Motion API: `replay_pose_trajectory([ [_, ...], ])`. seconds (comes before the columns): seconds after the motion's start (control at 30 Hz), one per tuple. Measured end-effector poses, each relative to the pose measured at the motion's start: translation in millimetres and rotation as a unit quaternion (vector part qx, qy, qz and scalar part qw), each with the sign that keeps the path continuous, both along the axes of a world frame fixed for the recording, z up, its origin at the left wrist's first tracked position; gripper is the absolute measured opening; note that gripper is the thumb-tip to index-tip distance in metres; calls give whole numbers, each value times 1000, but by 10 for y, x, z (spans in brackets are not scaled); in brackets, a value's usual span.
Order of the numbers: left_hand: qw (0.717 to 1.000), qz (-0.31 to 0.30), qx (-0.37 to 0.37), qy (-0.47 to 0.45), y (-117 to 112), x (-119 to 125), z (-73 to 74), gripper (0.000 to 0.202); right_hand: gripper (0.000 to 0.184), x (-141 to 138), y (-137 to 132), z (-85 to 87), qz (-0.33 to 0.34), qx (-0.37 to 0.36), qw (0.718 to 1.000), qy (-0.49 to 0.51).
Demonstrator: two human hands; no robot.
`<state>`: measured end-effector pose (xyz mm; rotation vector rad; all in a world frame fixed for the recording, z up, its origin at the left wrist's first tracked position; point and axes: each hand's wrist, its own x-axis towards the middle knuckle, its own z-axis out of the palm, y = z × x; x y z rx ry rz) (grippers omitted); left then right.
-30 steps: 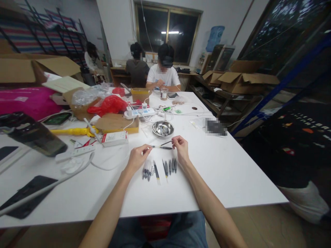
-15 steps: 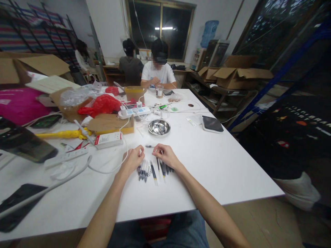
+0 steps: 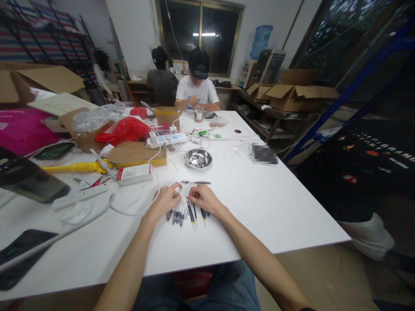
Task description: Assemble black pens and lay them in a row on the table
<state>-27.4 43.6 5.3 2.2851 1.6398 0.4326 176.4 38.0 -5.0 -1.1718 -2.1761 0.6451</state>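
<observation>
My left hand [image 3: 166, 200] rests on the white table, its thumb and index finger curved with a gap between them and nothing seen in it. Below it lie several clear pen barrels [image 3: 177, 216] with dark ends. My right hand [image 3: 206, 198] has its fingertips pinched together over the upper ends of dark pen refills [image 3: 191, 216] with yellow and pale tips. What it pinches, if anything, is too small to make out. More dark pen parts [image 3: 204, 214] lie partly under this hand. Just beyond both hands, a pen [image 3: 196, 182] lies crosswise.
A shiny steel bowl [image 3: 198, 159] with small dark parts stands ahead. On the left are a white box [image 3: 134, 174], a power strip [image 3: 167, 139], cables, red bags [image 3: 126, 131] and a dark bottle [image 3: 30, 179]. Another person [image 3: 197, 93] sits at the far end.
My right hand has shifted slightly left, over the refills. The fingers of my left hand have spread apart. The crosswise pen, partly hidden before, now shows along its whole length.
</observation>
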Motion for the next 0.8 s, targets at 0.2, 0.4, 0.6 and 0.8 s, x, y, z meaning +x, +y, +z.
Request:
replay_pose_trajectory([
  [0.2,1000,3,-10,11,-16,12,41,34,14,2,-8,51,6,9,1000,-27],
  [0.4,1000,4,-6,8,-16,21,34,30,14,44,-3,55,3,22,999,-23],
  [0.6,1000,6,-6,-9,-18,26,34,29,15,68,3,77,0,27,1000,-11],
  [0.8,1000,4,5,-13,-22,21,28,29,17,145,65,56,-60,35,997,-18],
])
